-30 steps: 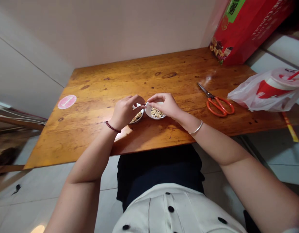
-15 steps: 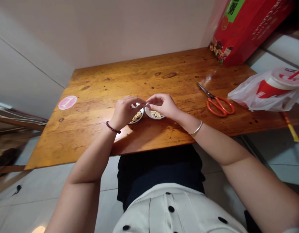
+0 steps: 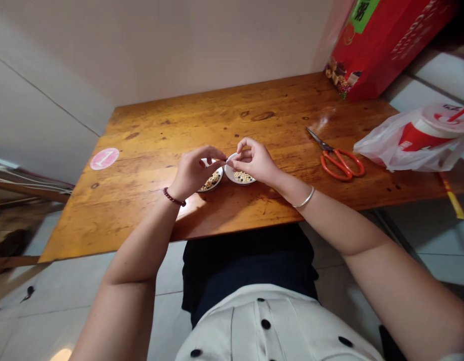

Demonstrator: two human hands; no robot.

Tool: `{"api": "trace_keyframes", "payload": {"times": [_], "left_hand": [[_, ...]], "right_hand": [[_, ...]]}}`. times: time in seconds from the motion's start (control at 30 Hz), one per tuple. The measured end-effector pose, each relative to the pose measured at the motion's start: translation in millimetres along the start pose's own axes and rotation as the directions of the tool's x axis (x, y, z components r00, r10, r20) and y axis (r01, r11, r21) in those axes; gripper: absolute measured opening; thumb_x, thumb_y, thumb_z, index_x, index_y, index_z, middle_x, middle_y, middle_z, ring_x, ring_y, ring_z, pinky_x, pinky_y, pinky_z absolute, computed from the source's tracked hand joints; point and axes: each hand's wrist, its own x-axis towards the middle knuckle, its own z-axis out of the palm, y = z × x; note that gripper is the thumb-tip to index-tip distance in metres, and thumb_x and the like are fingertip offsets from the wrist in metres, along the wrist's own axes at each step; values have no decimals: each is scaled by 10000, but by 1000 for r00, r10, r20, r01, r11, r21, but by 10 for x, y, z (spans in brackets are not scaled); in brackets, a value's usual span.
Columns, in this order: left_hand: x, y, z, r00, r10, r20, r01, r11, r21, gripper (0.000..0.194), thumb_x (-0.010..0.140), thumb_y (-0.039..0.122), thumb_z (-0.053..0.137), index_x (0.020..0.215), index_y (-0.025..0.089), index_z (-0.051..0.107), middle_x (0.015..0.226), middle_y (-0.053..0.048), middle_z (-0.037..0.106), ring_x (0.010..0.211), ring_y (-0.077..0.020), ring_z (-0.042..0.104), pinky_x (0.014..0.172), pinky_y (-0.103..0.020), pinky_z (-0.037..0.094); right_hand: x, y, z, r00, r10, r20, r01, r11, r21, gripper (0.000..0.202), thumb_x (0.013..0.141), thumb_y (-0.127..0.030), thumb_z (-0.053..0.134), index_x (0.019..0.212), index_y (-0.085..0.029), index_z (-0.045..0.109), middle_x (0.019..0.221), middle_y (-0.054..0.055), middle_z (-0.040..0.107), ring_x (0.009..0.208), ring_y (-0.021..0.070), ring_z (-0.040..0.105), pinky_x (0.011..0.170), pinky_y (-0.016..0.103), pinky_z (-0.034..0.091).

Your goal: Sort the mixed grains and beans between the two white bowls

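My left hand (image 3: 194, 169) and my right hand (image 3: 256, 163) meet fingertip to fingertip above two small white dishes. The left fingers pinch at something tiny, too small to make out. My right thumb reaches the same spot; its index finger is raised and curved. Below my left hand, the left dish (image 3: 221, 174) holds mixed pale, brownish and dark bead-like pieces (image 3: 212, 181), partly covered by that hand. The right dish (image 3: 228, 173) holds cream-coloured bead-like pieces (image 3: 242, 176) with a few dark ones, partly behind my right hand.
Orange-handled scissors (image 3: 342, 164) lie on the wooden table (image 3: 171, 130), right of my hands. Beyond them, a red and white cup (image 3: 423, 133) stands in a plastic bag (image 3: 376, 145). A red box (image 3: 370, 60) stands at the back right, against the wall. A pink round sticker (image 3: 104, 158) marks the left side.
My right index finger has lifted up and away from the thumb. The left hand has barely shifted. The dishes and scissors stay in place.
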Motion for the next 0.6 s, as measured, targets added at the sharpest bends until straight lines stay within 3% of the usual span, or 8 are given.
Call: {"api": "trace_keyframes", "payload": {"times": [0.3,0.6], "left_hand": [[2,3,3,1000,6,8,-6,1000,-2,192,851,371,726,895,185,719,890,-53,740,725,-118,639,592,-211,479],[-1,0,8,1000,-11,0,11,998,-67,143,825,316,749,879,187,720,873,-41,728,699,-103,605,563,-200,444]], "right_hand": [[3,6,1,1000,-31,1,31,999,-35,510,680,-495,804,847,-249,390,795,-19,645,746,150,684,714,327,605],[10,-7,2,999,33,30,-34,999,25,591,622,-571,837,847,-249,395,783,-29,631,743,151,687,690,313,590]]}}
